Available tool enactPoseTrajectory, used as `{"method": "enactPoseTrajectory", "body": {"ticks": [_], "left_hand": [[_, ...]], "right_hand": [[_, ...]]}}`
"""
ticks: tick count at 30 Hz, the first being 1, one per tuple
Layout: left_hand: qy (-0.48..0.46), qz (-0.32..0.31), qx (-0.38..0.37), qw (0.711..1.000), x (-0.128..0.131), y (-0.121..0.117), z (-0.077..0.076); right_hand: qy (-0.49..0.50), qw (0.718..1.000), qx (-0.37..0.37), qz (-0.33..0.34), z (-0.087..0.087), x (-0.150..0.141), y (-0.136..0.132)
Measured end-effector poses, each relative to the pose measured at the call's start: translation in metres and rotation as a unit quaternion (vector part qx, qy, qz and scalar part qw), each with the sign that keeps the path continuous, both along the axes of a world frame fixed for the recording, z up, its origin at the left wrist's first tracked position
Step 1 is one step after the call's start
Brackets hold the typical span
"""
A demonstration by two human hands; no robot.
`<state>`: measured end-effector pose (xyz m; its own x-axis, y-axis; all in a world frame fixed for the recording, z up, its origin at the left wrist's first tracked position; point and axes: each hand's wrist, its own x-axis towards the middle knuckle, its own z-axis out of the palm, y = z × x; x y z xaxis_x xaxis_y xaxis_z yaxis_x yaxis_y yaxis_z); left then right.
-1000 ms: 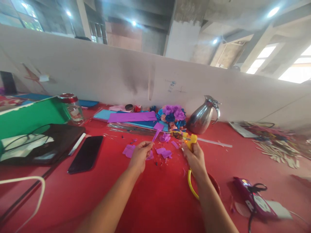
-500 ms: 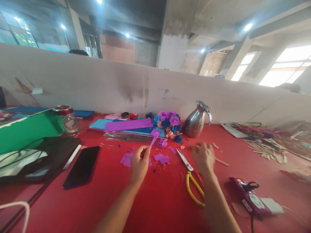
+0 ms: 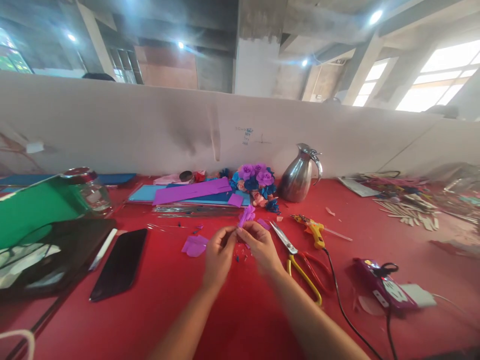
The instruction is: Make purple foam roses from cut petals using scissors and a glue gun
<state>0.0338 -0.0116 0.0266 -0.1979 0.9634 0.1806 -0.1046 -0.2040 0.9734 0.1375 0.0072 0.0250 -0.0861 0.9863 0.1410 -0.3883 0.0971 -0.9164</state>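
Left of the scissors [image 3: 291, 249], the left hand [image 3: 219, 252] and right hand [image 3: 260, 247] are bare; uncovered forearms [image 3: 189, 320] taper to slim wrists [image 3: 276, 274].

Looks like a craft workshop inside a raw-concrete hall. Shows ceiling lamps [image 3: 375, 17], a half-whitened pillar [image 3: 257, 62] and large windows [image 3: 442, 67] at far right, beyond a low white partition [image 3: 150, 130]. Has a red worktable [image 3: 247, 315] bearing paper flowers [image 3: 258, 180] and coloured sheets [image 3: 191, 191] on the far side, scissors [image 3: 286, 241] and a glue gun [image 3: 315, 232] to the right, thin sticks [image 3: 402, 210] farther right.
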Motion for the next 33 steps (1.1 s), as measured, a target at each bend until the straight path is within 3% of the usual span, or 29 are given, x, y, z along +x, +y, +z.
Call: {"method": "enactPoseTrajectory", "body": {"ticks": [6,12,18,24,33], "left_hand": [[-0.111,-0.036,-0.028,0.993,-0.002,0.002,-0.001],[-0.163,-0.077,-0.059,0.982,-0.003,0.003,0.003],[-0.235,-0.136,-0.109,0.956,-0.006,0.008,-0.001],[-0.292,-0.111,-0.126,0.941,-0.007,0.010,-0.004],[-0.277,-0.131,-0.095,0.947,-0.001,0.005,-0.008]], "right_hand": [[0.005,1.000,-0.012,0.011,0.002,0.001,-0.001],[0.014,0.999,-0.036,0.019,0.006,0.004,-0.004],[0.082,0.987,-0.107,0.092,0.004,0.006,-0.002],[0.052,0.995,-0.067,0.045,0.002,0.002,-0.006],[0.010,0.998,-0.066,0.012,-0.002,-0.005,-0.006]]}}
